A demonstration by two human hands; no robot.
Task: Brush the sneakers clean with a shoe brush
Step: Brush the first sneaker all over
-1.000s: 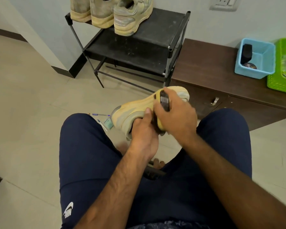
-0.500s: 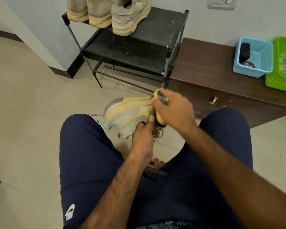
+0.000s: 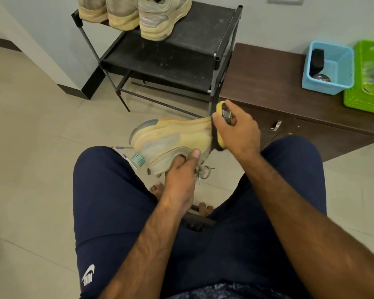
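- Left hand [image 3: 179, 182] grips the sneaker [image 3: 173, 137] by its opening, before the shoe rack [image 3: 181, 61]; right hand [image 3: 240, 132] clasps the shoe brush [image 3: 222, 112] against its end.
- Hard strokes may twist it loose from that hold.

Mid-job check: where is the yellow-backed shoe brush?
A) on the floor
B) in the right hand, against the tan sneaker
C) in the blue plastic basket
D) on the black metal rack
B: the right hand grips the yellow-backed shoe brush, dark bristles against the tan sneaker held by the left hand.
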